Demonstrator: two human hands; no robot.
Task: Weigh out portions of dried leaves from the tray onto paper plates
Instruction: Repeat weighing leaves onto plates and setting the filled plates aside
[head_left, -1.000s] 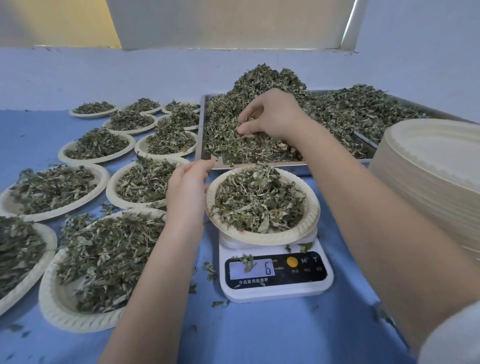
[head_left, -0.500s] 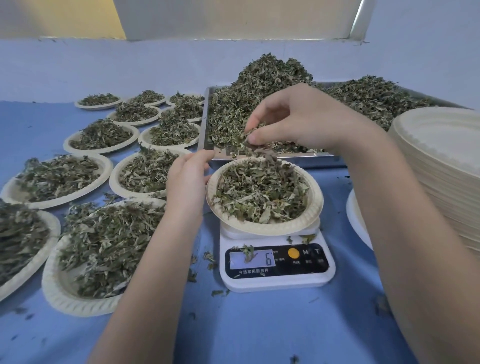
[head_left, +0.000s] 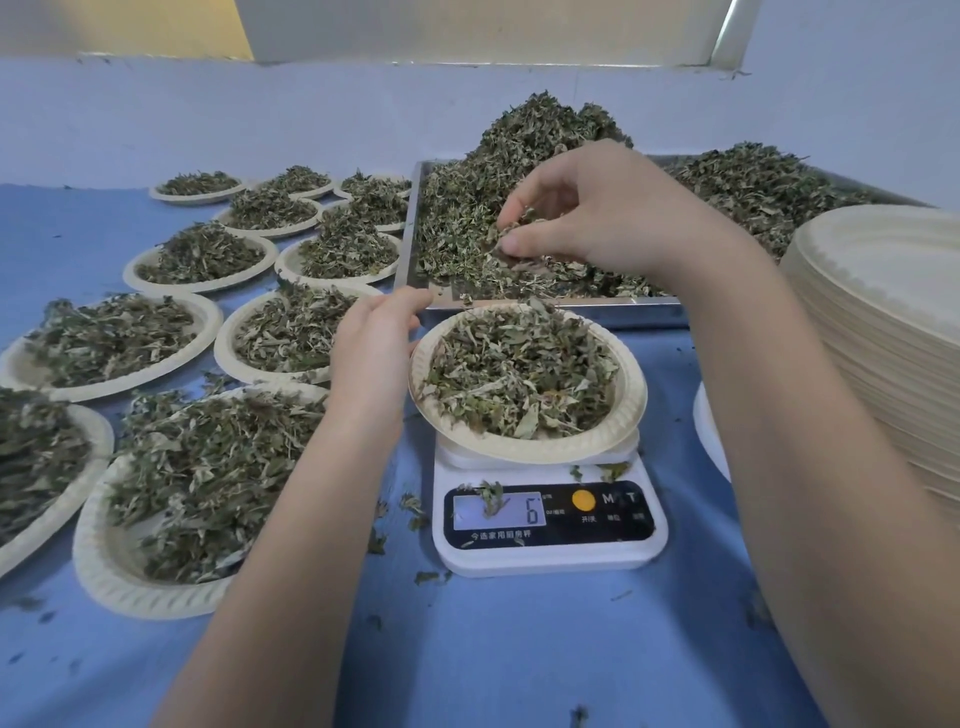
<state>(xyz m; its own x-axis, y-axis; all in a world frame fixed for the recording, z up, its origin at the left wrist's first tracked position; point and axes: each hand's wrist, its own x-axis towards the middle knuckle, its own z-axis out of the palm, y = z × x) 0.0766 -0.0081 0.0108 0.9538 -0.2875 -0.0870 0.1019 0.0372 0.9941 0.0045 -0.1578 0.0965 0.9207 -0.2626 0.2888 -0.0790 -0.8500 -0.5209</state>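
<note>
A paper plate (head_left: 631, 410) heaped with dried leaves sits on a white kitchen scale (head_left: 550, 558) at the centre; a leaf covers part of its display, which shows a 6. My left hand (head_left: 371, 353) rests against the plate's left rim, fingers relaxed. My right hand (head_left: 587, 213) hovers above the near edge of the metal tray (head_left: 410, 228), pinching a small tuft of dried leaves between thumb and fingertips. The tray holds a large mound of dried leaves (head_left: 540, 135).
Several filled paper plates (head_left: 171, 457) cover the blue table on the left. A tall stack of unused paper plates (head_left: 883, 312) stands at the right edge. Loose leaf crumbs lie around the scale. A pale wall closes the back.
My right hand lifted out of the tray's leaves with a pinch and now holds it over the tray's near edge, just beyond the plate. My left hand stayed at the plate's rim.
</note>
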